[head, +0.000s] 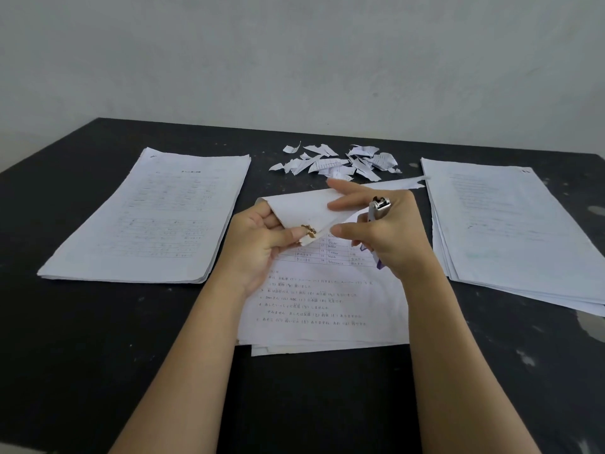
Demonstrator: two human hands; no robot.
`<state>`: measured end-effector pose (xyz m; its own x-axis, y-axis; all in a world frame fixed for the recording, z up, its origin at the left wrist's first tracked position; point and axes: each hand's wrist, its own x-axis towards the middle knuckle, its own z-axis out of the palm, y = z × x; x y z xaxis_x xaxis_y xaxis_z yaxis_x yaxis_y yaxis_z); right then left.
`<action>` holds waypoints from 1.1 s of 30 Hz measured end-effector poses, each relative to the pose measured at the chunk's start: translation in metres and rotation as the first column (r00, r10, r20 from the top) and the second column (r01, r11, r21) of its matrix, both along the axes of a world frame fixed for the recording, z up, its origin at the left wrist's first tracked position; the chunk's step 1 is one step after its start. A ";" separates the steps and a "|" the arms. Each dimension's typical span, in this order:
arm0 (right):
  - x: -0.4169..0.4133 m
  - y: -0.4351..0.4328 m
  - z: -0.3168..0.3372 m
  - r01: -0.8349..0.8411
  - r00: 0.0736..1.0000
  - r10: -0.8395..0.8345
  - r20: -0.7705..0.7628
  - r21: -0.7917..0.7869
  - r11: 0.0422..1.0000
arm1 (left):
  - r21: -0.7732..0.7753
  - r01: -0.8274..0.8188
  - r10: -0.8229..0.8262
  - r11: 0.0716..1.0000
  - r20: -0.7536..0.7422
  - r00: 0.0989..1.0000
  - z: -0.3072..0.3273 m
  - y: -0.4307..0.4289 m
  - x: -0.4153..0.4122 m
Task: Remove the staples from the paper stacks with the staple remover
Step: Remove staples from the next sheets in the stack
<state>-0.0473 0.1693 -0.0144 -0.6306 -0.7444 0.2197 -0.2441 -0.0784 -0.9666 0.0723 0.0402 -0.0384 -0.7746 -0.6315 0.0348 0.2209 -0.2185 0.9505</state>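
Note:
A stapled paper stack [327, 309] with printed text lies in the middle of the black table. Its top-left corner [304, 208] is folded over toward me, showing rusty brown staples [308, 230] at the tip. My left hand [258, 244] pinches that folded corner just beside the staples. My right hand [379, 231] grips the silver staple remover [378, 208] in its curled fingers, while its thumb and forefinger touch the folded corner from the right. The remover's jaws are hidden behind my fingers.
A tall paper stack [154, 217] lies at the left, another paper stack [510, 227] at the right. Several torn paper scraps [337, 160] are piled at the back centre. The black table [98, 355] ends against a pale wall [294, 60].

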 end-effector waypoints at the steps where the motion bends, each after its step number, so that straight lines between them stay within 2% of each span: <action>1: -0.001 0.001 0.000 -0.010 1.000 0.010 -0.001 -0.001 1.000 | -0.008 0.008 -0.008 1.000 -0.003 1.000 0.001 0.000 0.001; 13: -0.015 0.018 0.004 -0.086 0.996 0.086 0.003 0.059 0.995 | -0.135 0.083 -0.086 0.987 -0.020 0.996 0.005 0.001 0.005; 17: -0.018 0.022 0.005 -0.096 0.994 0.100 -0.042 0.087 0.992 | -0.177 0.090 -0.095 0.980 -0.023 0.995 0.004 0.003 0.005; 22: -0.017 0.018 0.007 -0.073 0.996 0.074 -0.058 0.015 0.997 | -0.172 0.070 -0.079 0.983 -0.043 0.996 0.004 0.003 0.002; 24: -0.014 0.011 0.010 0.001 0.997 -0.005 -0.074 -0.051 0.999 | -0.169 -0.003 -0.015 0.986 -0.106 0.994 0.003 0.001 0.001; 26: -0.010 0.002 0.013 0.089 0.992 -0.096 -0.083 -0.089 0.992 | -0.225 -0.199 0.173 0.954 -0.128 0.977 0.001 -0.003 0.001; 28: -0.008 -0.007 0.016 0.163 0.980 -0.171 -0.098 -0.087 0.983 | -0.414 -0.368 0.368 0.833 -0.083 0.926 0.001 -0.008 0.002; 29: -0.006 -0.011 0.018 0.185 0.975 -0.192 -0.109 -0.075 0.980 | -0.486 -0.366 0.388 0.793 -0.060 0.920 0.002 -0.008 0.002; 30: -0.005 -0.015 0.018 0.202 0.971 -0.207 -0.117 -0.058 0.978 | -0.502 -0.328 0.356 0.800 -0.043 0.933 0.003 -0.008 -0.001; 33: -0.005 -0.024 0.017 0.233 0.965 -0.233 -0.117 -0.013 0.972 | -0.408 -0.259 0.263 0.876 -0.047 0.964 0.003 -0.005 -0.012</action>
<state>-0.0518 0.1452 0.0029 -0.7567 -0.5801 0.3014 -0.3666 -0.0052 -0.9304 0.0607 0.0349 -0.0351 -0.5851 -0.7427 0.3257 0.2065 0.2520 0.9455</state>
